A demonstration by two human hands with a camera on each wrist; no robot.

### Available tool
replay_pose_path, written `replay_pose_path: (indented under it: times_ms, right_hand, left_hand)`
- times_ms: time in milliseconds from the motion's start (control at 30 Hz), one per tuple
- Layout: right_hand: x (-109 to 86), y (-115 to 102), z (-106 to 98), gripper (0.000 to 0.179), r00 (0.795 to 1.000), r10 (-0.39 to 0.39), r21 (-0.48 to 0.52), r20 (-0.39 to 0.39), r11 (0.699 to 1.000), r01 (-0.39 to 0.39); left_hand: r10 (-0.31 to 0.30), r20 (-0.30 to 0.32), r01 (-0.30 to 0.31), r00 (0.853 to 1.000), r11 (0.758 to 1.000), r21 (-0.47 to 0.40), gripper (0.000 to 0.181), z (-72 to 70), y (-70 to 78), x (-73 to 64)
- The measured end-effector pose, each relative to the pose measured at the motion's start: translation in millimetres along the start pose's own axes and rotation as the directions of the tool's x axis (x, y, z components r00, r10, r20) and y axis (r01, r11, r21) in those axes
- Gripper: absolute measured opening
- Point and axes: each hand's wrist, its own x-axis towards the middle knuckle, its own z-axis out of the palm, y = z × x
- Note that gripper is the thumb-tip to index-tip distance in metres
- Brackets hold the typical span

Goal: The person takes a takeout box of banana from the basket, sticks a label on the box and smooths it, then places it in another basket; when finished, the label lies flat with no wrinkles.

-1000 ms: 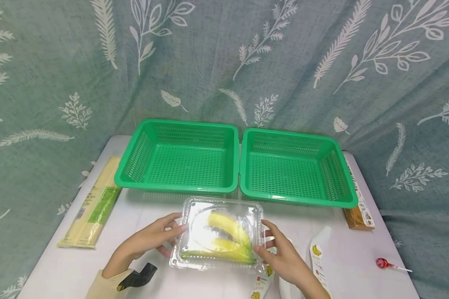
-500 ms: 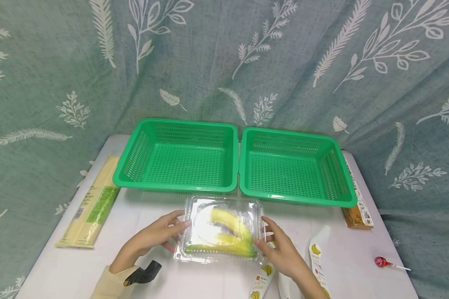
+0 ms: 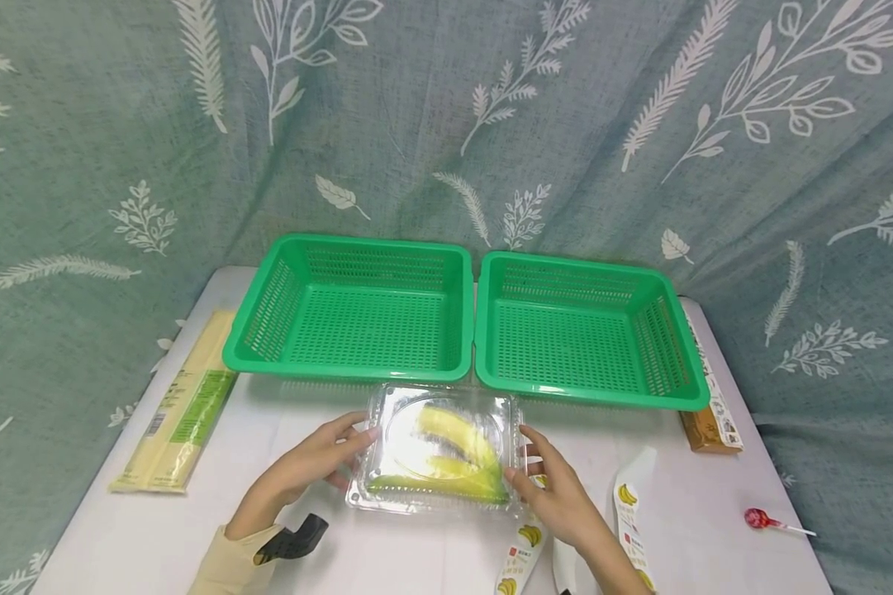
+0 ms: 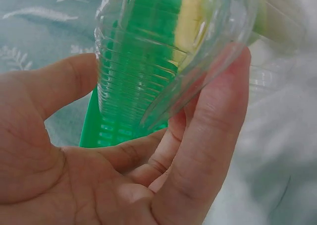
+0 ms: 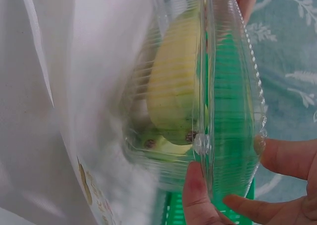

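Note:
A clear plastic clamshell box (image 3: 387, 453) with bananas (image 3: 457, 434) inside is held between both hands, just in front of the green baskets. My left hand (image 3: 321, 456) grips its left side; in the left wrist view the thumb touches one face while the fingers (image 4: 210, 131) curl round the other. My right hand (image 3: 553, 492) holds the opposite side near a corner, with fingertips (image 5: 195, 183) on the plastic in the right wrist view. The lid lies closed over the bananas, and glare hides part of them.
Two green baskets, a left one (image 3: 368, 368) and a right one (image 3: 587, 392), stand at the back. A yellowish flat packet (image 3: 174, 413) lies left. On the right are a brown-and-white box (image 3: 714, 430), a lollipop (image 3: 758, 519) and white strips with banana prints (image 3: 628, 512).
The clamshell box has moved slightly away from me, towards the baskets, and both hands have gone with it. The grip on it looks the same.

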Motion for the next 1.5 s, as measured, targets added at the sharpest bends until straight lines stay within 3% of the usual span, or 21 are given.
replay_pose_path:
  times_ms: [600,800,1000,1200,1367,1500]
  right_hand:
    - [-3.1,-4,-4,0.066,0.999,-0.033,-0.082,-0.009,0.996,0.032]
    - [-12.3,-4,-19,0.073,0.996,-0.063,-0.142,-0.058,0.988,0.055]
    - [-25.8,2,-48,0.074,0.992,0.016,-0.197,-0.121,0.980,-0.040]
    - [-36.3,23,-66,0.076,0.981,0.120,-0.237,-0.153,0.959,-0.154]
    - [-45.2,38,-81,0.079,0.969,0.188,-0.286,-0.159,0.931,-0.228]
    - [-50.3,45,-89,0.078,0.968,0.207,-0.359,-0.138,0.901,-0.244]
  left_hand:
    - [-0.020,-0.016,0.020,1.000,0.999,-0.026,0.075,-0.5,-1.2,4.4]
    - [-0.020,-0.006,0.020,1.000,0.999,-0.037,0.075,1.1,-0.1,3.7]
    - [-0.004,0.014,0.005,1.000,0.999,-0.041,0.072,-0.8,0.4,2.5]
    - [0.013,0.028,-0.011,1.000,0.998,-0.066,0.070,-5.1,-2.4,2.5]
    - [0.029,0.050,-0.024,0.998,0.996,-0.086,0.069,-5.9,-5.4,1.0]
    - [0.038,0.047,-0.033,0.998,0.994,-0.104,0.070,-5.4,-6.4,-0.9]
